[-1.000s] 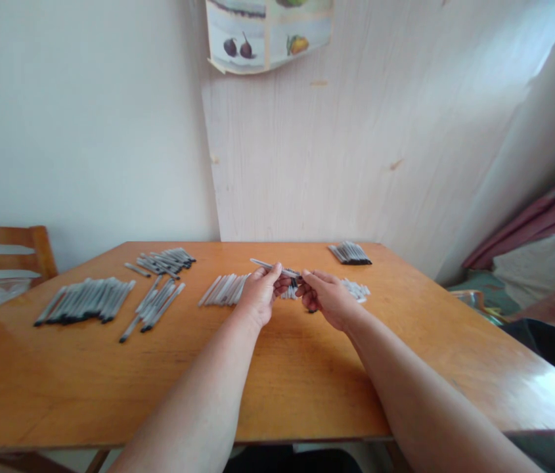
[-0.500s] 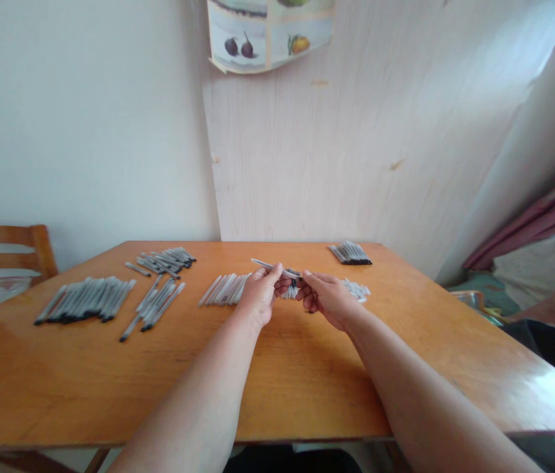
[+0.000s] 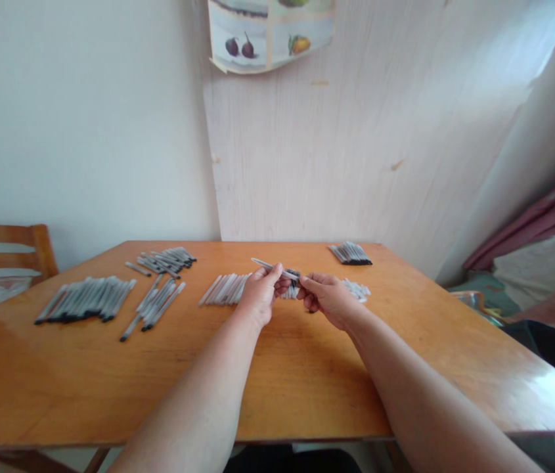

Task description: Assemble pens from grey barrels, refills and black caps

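My left hand (image 3: 261, 293) pinches a thin grey pen (image 3: 267, 265) that sticks out to the upper left, above the wooden table (image 3: 277, 368). My right hand (image 3: 325, 297) meets it from the right, with thumb and fingers closed on the pen's right end. Both hands hover over a row of light grey pen barrels (image 3: 225, 289) and a small pile of pale parts (image 3: 356, 289). What the right fingers grip is too small to name apart from the pen.
Several piles of grey pens lie on the left of the table (image 3: 85, 299) (image 3: 156, 305) (image 3: 166, 259), and a dark-tipped bundle (image 3: 350, 253) sits at the back right. A wooden chair (image 3: 6, 253) stands at left; cloth and a dark bin (image 3: 548, 341) are at right.
My right hand has shifted very slightly toward the left hand along the pen. Nothing else has moved.
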`<state>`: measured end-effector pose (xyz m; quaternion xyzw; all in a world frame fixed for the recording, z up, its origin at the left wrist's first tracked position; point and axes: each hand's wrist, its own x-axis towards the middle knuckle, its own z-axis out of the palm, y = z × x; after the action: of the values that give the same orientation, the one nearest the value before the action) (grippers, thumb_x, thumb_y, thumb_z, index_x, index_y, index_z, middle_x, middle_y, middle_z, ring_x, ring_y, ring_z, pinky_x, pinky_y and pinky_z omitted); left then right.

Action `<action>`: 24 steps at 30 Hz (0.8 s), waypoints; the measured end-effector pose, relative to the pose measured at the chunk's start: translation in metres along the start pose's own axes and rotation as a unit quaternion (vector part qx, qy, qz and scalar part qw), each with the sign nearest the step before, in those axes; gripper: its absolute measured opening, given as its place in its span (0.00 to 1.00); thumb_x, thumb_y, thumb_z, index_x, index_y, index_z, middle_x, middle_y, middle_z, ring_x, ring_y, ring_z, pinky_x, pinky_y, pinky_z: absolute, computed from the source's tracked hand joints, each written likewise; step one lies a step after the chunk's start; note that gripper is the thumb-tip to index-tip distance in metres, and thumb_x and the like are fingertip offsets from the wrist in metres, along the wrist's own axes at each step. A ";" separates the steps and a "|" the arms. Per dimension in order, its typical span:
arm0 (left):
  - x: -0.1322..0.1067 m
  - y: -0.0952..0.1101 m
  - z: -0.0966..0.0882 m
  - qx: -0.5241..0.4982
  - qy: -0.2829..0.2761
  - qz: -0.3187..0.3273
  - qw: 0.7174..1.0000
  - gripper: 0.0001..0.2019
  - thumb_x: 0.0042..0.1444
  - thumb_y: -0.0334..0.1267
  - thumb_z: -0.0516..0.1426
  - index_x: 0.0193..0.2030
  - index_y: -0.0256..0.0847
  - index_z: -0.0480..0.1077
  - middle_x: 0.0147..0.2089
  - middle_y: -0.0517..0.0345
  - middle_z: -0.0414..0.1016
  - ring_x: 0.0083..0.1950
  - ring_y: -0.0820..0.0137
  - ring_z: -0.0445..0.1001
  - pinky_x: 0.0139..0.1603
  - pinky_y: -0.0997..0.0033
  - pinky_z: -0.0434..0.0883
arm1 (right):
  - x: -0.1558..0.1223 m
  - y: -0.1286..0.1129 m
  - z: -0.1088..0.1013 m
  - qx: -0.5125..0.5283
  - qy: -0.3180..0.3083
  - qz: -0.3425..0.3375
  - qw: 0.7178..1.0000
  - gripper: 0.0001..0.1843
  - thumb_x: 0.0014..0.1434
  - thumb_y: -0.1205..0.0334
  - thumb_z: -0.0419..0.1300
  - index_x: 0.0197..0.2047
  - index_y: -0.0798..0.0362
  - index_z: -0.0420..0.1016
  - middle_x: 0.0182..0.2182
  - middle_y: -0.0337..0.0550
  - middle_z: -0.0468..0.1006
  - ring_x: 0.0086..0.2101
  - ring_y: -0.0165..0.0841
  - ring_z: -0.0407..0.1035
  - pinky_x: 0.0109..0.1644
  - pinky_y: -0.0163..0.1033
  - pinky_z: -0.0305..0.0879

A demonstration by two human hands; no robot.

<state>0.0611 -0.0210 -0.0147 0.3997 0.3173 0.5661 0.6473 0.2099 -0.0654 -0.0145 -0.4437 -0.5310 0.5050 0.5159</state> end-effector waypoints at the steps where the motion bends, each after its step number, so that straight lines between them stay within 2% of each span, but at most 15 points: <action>1: 0.000 0.000 0.000 -0.001 0.001 -0.001 1.000 0.13 0.48 0.42 0.64 0.32 0.36 0.68 0.28 0.57 0.75 0.27 0.76 0.73 0.29 0.78 0.69 | 0.000 0.000 0.000 0.001 0.003 -0.007 1.000 0.15 0.53 0.50 0.61 0.29 0.53 0.67 0.22 0.38 0.72 0.19 0.23 0.61 0.20 0.30 0.54; 4: 0.000 0.000 0.000 -0.003 0.003 -0.004 1.000 0.13 0.48 0.42 0.64 0.32 0.36 0.68 0.27 0.57 0.75 0.27 0.76 0.73 0.28 0.79 0.68 | 0.000 -0.001 0.000 0.014 0.012 -0.012 1.000 0.14 0.51 0.51 0.63 0.31 0.53 0.68 0.24 0.38 0.73 0.20 0.23 0.61 0.21 0.29 0.55; 9: 0.000 0.001 0.000 0.003 0.003 -0.005 1.000 0.12 0.49 0.42 0.63 0.33 0.36 0.69 0.29 0.55 0.76 0.28 0.75 0.74 0.28 0.78 0.69 | 0.001 0.000 -0.001 -0.004 0.004 0.019 1.000 0.19 0.56 0.45 0.56 0.31 0.54 0.69 0.25 0.41 0.75 0.19 0.24 0.62 0.20 0.30 0.54; 14: -0.001 0.000 0.000 0.002 0.005 -0.015 1.000 0.11 0.51 0.42 0.62 0.33 0.36 0.68 0.27 0.55 0.76 0.26 0.76 0.73 0.27 0.78 0.69 | 0.000 0.000 0.000 -0.035 0.013 -0.010 0.999 0.15 0.53 0.50 0.60 0.29 0.54 0.67 0.23 0.37 0.72 0.19 0.23 0.61 0.21 0.30 0.56; 24: -0.002 -0.002 0.003 -0.005 0.004 -0.034 0.999 0.10 0.55 0.42 0.59 0.34 0.37 0.66 0.27 0.53 0.76 0.25 0.71 0.75 0.25 0.76 0.69 | 0.001 0.001 0.001 -0.130 0.044 -0.052 0.989 0.11 0.51 0.56 0.62 0.34 0.53 0.67 0.23 0.35 0.71 0.21 0.24 0.63 0.23 0.30 0.59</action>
<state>0.0643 -0.0236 -0.0156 0.3831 0.3311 0.5468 0.6668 0.2091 -0.0646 -0.0154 -0.5003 -0.5915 0.3838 0.5025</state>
